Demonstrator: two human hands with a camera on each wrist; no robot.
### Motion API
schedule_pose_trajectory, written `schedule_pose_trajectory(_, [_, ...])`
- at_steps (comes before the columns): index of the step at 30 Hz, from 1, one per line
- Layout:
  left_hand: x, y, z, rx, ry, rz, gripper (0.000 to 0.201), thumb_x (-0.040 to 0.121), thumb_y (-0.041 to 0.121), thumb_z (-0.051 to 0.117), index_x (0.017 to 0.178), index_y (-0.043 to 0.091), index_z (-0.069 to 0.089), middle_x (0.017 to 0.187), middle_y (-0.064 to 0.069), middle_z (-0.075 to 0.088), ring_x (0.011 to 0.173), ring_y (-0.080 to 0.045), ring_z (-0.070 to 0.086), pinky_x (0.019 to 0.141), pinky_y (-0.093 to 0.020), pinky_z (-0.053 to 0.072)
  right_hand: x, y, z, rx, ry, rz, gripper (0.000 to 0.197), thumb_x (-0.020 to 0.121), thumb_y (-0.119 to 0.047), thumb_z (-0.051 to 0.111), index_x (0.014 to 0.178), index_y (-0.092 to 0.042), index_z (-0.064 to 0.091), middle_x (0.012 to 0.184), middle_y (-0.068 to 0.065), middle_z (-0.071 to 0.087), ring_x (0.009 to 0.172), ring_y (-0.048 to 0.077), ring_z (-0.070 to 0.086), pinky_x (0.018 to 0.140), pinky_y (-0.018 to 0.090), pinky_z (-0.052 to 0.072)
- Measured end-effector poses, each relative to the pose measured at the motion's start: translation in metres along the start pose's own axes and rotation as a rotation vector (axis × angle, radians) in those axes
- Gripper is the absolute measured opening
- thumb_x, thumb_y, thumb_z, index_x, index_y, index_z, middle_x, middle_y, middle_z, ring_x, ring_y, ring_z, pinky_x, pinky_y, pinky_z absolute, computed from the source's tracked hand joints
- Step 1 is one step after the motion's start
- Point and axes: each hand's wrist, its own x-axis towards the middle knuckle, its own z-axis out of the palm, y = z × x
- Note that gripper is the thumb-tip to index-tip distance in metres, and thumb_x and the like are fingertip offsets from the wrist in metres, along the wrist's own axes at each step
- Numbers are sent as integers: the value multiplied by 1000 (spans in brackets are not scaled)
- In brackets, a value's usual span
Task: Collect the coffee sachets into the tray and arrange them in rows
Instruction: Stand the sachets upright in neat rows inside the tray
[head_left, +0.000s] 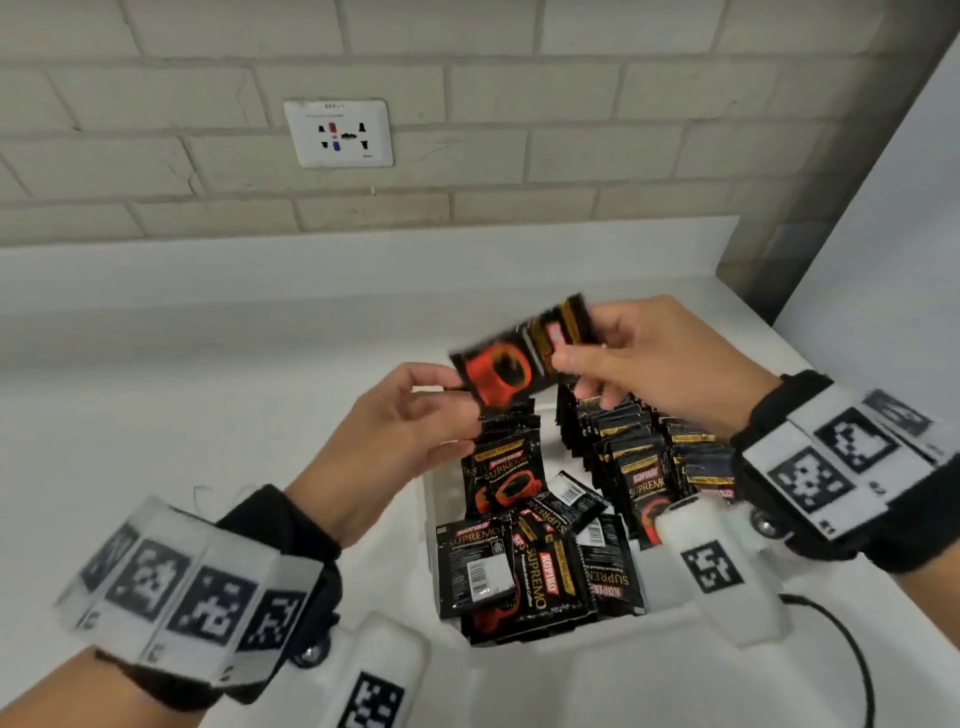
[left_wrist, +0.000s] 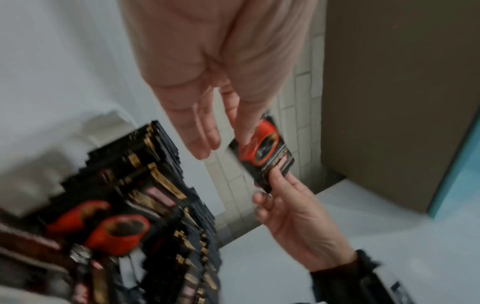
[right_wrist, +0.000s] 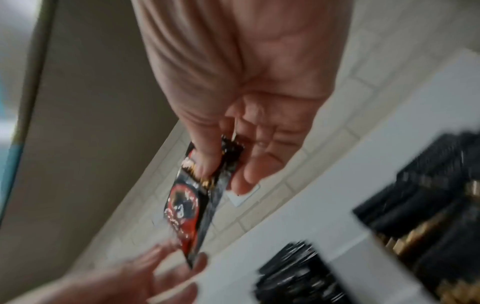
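Observation:
A black coffee sachet (head_left: 504, 369) (left_wrist: 265, 150) (right_wrist: 187, 207) with a red cup print hangs in the air over the white tray (head_left: 429, 499). My right hand (head_left: 571, 358) (left_wrist: 272, 185) (right_wrist: 221, 170) pinches its gold-printed upper end between thumb and fingers. My left hand (head_left: 457, 395) (left_wrist: 226, 144) (right_wrist: 179, 259) reaches in from the left with straight fingers, and its thumb touches the sachet's lower corner. Inside the tray, sachets stand in a left row (head_left: 506, 467) and in right rows (head_left: 639, 452) (left_wrist: 166, 185). A loose pile (head_left: 535, 571) lies at the tray's front.
The tray sits on a white counter (head_left: 208, 415) against a brick-tiled wall with a socket (head_left: 337, 133). A grey panel (head_left: 831, 182) closes the right corner. A black cable (head_left: 841, 639) curls on the counter near my right wrist.

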Motion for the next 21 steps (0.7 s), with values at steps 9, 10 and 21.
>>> schedule_pose_trajectory(9, [8, -18, 6, 826, -27, 107, 83, 79, 23, 71, 143, 19, 19, 139, 4, 30, 122, -7, 31, 100, -20, 27, 16, 17, 38, -893, -350, -185, 13, 87, -26, 62, 97, -18, 60, 84, -8, 50, 81, 11, 54, 77, 26, 47])
schedule_pose_trajectory(10, [11, -21, 8, 920, -31, 141, 87, 78, 26, 71, 144, 18, 15, 142, 2, 25, 128, -10, 26, 101, -20, 23, 19, 18, 43, -918, -349, -202, 12, 87, -25, 61, 97, -18, 59, 85, -8, 48, 83, 12, 54, 79, 27, 48])
schedule_pose_trajectory(21, [47, -31, 20, 1420, -132, 240, 105, 74, 41, 71, 148, 13, 0, 155, -7, 4, 143, -25, 3, 117, -37, 11, 28, 32, 48, -808, -306, -178, 16, 82, -24, 68, 82, -18, 53, 82, -3, 51, 76, 13, 49, 67, 25, 40])
